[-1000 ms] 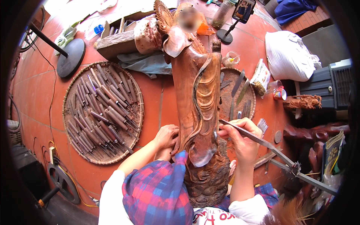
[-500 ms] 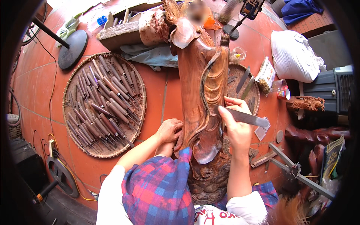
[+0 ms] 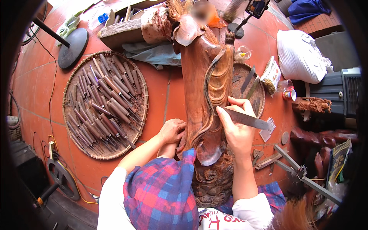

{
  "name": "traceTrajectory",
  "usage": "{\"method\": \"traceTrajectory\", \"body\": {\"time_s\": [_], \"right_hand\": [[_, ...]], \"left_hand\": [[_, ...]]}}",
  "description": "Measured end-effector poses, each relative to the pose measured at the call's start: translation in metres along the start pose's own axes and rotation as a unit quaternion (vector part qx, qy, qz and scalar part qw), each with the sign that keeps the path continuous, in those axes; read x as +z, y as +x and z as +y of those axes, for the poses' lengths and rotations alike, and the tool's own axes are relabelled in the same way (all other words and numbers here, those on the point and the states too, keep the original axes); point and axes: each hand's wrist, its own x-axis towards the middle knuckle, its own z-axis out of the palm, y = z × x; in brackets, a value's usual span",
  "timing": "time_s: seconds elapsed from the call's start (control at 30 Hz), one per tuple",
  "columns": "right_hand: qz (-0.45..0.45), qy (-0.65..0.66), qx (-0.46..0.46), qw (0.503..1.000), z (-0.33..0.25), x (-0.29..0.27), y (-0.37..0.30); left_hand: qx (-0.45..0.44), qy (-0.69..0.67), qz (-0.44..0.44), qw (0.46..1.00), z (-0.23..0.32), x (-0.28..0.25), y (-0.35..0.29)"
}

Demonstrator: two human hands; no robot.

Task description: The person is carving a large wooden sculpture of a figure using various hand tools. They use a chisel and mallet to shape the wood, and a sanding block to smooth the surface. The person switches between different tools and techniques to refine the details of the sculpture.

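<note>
A carved reddish-brown wooden statue (image 3: 195, 84) with flowing drapery folds lies lengthwise in front of me. My right hand (image 3: 239, 134) pinches a flat steel scraper blade (image 3: 249, 119), with the blade's inner end against the folds on the statue's right side. At the statue's left edge, my left hand (image 3: 171, 131) is closed, its curled fingers pressed to the wood and the tips hidden. Blue and red plaid cloth (image 3: 161, 191) covers the near left part, beside the statue's darker, rougher carved base (image 3: 212, 188).
On the left, a round woven tray (image 3: 143, 82) holds several wooden-handled chisels. Another tray (image 3: 260, 90) with blades sits right of the statue. A white sack (image 3: 301, 55), a grey metal bar (image 3: 322, 189), a black round stand base (image 3: 73, 48) and a phone holder (image 3: 251, 13) surround the tiled floor.
My right hand has slid the scraper blade slightly left, further in over the statue's folds. My left hand keeps its place at the statue's edge.
</note>
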Motion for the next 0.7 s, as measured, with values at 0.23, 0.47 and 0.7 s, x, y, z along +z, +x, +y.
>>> {"method": "traceTrajectory", "body": {"time_s": [0.23, 0.47, 0.7], "right_hand": [[-0.002, -0.03, -0.078, 0.997, 0.003, 0.005, 0.001], [0.002, -0.016, -0.078, 0.997, 0.009, 0.001, 0.003], [0.023, 0.046, -0.022, 0.998, 0.005, 0.002, 0.006]], "left_hand": [[-0.006, -0.008, 0.0, 1.0, -0.005, -0.001, 0.0], [-0.001, -0.006, 0.001, 1.0, -0.003, -0.001, -0.001], [0.021, -0.004, 0.02, 1.0, -0.005, 0.001, -0.002]]}}
